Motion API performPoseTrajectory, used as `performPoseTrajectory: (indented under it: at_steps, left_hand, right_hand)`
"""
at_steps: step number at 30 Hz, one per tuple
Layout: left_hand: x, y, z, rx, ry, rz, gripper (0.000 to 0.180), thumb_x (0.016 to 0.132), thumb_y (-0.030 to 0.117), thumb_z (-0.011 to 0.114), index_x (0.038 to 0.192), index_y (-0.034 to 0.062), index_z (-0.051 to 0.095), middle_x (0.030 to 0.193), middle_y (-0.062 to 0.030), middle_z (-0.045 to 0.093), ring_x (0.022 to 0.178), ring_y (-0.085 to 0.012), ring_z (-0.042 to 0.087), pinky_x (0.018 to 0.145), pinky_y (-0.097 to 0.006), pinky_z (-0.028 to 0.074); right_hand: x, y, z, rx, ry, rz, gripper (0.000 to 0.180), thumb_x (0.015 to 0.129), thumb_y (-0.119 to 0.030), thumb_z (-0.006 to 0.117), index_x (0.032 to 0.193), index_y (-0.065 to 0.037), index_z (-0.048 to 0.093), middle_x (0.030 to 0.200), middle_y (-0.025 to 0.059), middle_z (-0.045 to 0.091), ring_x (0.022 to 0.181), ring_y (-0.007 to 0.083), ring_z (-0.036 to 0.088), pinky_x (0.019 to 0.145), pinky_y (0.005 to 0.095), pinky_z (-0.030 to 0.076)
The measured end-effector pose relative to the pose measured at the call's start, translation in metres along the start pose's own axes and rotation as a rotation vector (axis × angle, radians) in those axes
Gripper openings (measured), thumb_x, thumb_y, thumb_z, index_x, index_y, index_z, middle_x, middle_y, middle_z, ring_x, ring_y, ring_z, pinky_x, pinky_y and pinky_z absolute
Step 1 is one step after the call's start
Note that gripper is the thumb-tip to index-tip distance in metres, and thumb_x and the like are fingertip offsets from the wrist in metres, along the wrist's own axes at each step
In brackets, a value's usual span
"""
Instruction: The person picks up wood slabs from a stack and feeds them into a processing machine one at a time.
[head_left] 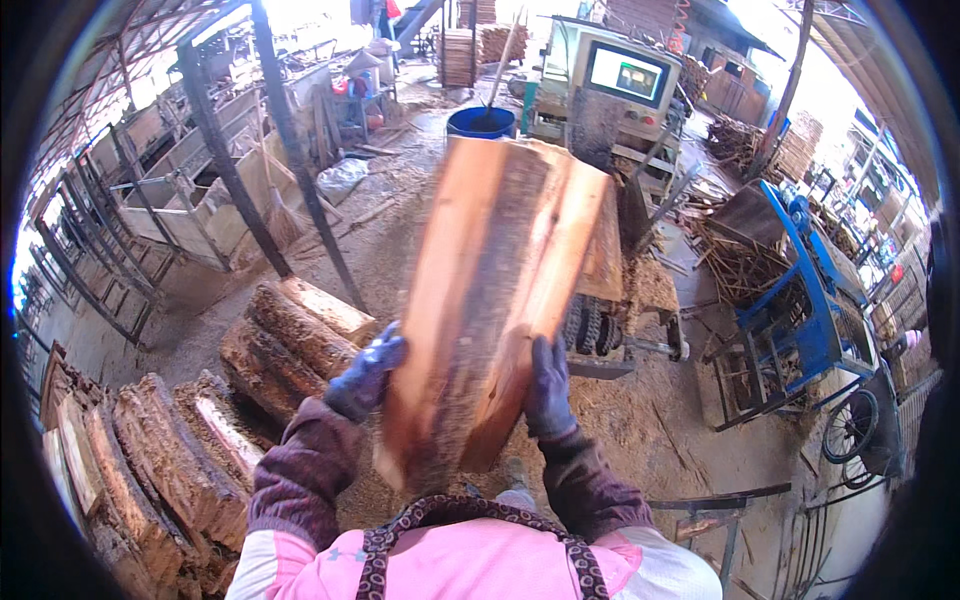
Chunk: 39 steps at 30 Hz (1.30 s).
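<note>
A thick piece of sawn log, with pale flat cut faces and a dark bark strip down its middle, is held up in front of me, tilted away. On its left side, near the lower end, my left hand in a blue-purple glove grips the edge. My right hand, gloved alike, clasps the opposite edge. The log's far end covers part of a machine with a dark feed chain. Fingers on the log's underside are hidden.
Rough bark-covered logs are piled at my left. A control cabinet with a lit screen stands ahead, beside a blue barrel. To the right are a blue-framed machine and a spoked wheel. Sawdust covers the floor.
</note>
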<state>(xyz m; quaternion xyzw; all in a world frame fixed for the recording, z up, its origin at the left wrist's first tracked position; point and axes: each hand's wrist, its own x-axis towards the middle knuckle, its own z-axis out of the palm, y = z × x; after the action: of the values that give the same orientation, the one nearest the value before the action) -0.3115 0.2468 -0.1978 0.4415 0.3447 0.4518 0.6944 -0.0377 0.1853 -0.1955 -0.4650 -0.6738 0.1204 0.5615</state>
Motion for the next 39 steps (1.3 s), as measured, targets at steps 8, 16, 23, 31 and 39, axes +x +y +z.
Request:
performPoseTrajectory:
  at_steps: [8,16,23,31,39]
  left_hand:
    - [0.130,-0.050,0.200,0.171,-0.382,-0.077,0.088,0.084,0.042,0.066,0.146,0.0016,0.019,0.142,-0.0070,0.034,0.129,-0.0161,0.031,0.108,-0.032,0.024]
    - [0.225,-0.006,0.220,0.203,-0.330,0.199,0.080,0.087,0.036,0.064,0.146,0.0048,0.020,0.149,-0.0097,0.027,0.138,-0.0187,0.022,0.112,-0.034,0.019]
    - [0.064,-0.119,0.022,0.322,0.118,-0.347,0.050,0.090,0.035,0.061,0.130,0.0067,0.050,0.121,-0.0050,0.056,0.111,-0.0162,0.051,0.094,-0.031,0.043]
    - [-0.162,-0.190,-0.113,-0.082,0.634,-0.755,0.046,0.084,0.049,0.061,0.111,0.0112,0.059,0.098,-0.0020,0.063,0.078,-0.0132,0.059,0.061,-0.025,0.044]
    - [-0.166,-0.233,-0.245,-0.408,0.809,-0.647,0.043,0.081,0.047,0.065,0.112,0.0182,0.057,0.098,-0.0044,0.064,0.072,-0.0134,0.058,0.056,-0.026,0.044]
  right_hand:
    - [0.023,0.063,-0.119,0.616,0.327,0.611,0.074,0.090,-0.027,0.059,0.144,0.001,0.017,0.139,0.0152,0.035,0.121,0.0239,0.039,0.103,0.0343,0.032]
    - [0.234,0.277,-0.154,1.088,0.092,0.673,0.046,0.092,-0.039,0.054,0.121,-0.003,0.055,0.119,0.0058,0.058,0.102,0.0192,0.054,0.091,0.0322,0.042]
    - [0.274,0.459,-0.142,-0.447,-0.427,0.446,0.052,0.089,-0.044,0.057,0.113,0.002,0.058,0.113,0.0136,0.062,0.095,0.0242,0.060,0.083,0.0351,0.047]
    - [0.132,0.199,-0.049,-1.058,-0.054,0.006,0.065,0.088,-0.041,0.058,0.132,0.004,0.042,0.130,0.0272,0.046,0.123,0.0416,0.041,0.103,0.0474,0.035]
    - [0.021,0.137,0.259,0.070,-0.949,0.283,0.062,0.080,-0.032,0.071,0.127,0.002,0.048,0.120,0.0202,0.058,0.114,0.0308,0.054,0.097,0.0375,0.042]
